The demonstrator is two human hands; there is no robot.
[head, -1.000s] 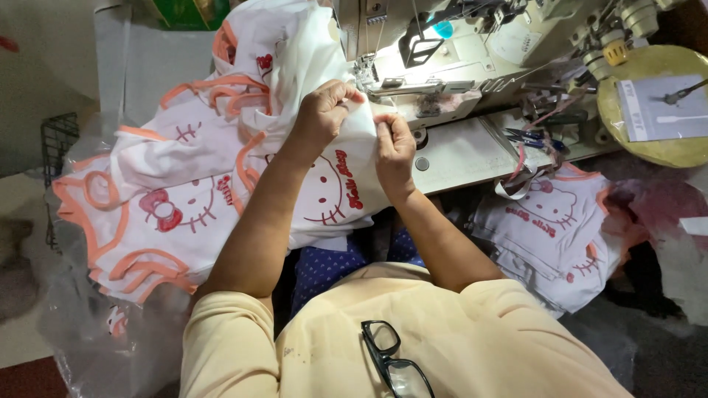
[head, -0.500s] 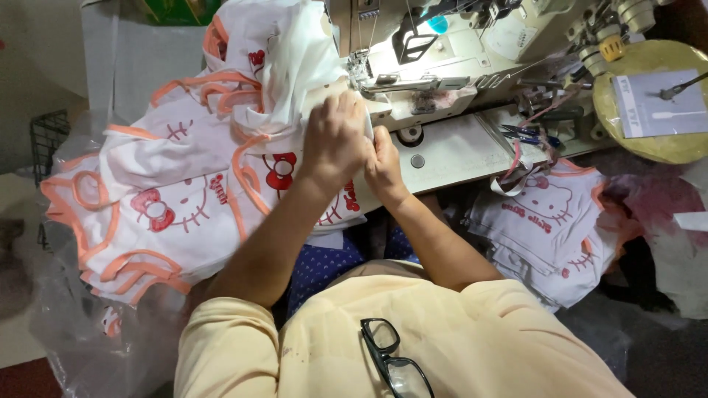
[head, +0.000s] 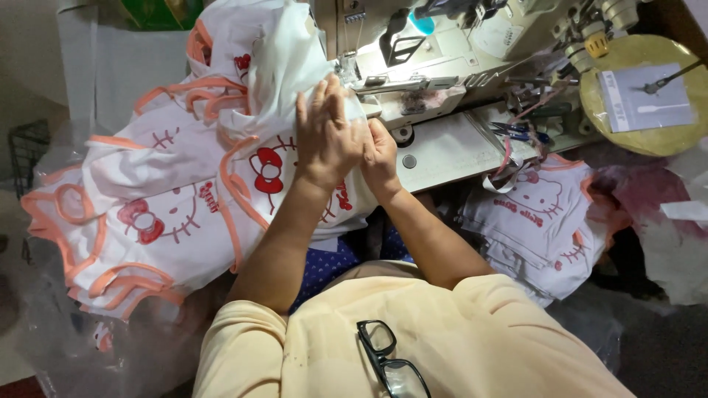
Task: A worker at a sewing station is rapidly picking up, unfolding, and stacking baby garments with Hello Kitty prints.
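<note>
My left hand (head: 326, 134) lies flat, fingers spread, pressing a white garment (head: 284, 66) with orange trim and a red cartoon print against the bed of a white sewing machine (head: 420, 51). Just to its right, my right hand (head: 379, 153) pinches the garment's edge close to the needle area. The fabric bunches up above my left hand and hides part of the machine. More of the same printed garments (head: 140, 199) are piled to the left, under my left forearm.
A stack of finished printed garments (head: 535, 221) sits at the right, below the machine table (head: 450, 151). A round yellow-green stand (head: 641, 96) with a paper on it is at the upper right. Black glasses (head: 387, 357) hang at my shirt collar. Clear plastic lies at the lower left.
Both hands have slid the garment up toward the needle. My left hand has gone from gripping the fabric to lying flat on it; the right hand has closed in beside it.
</note>
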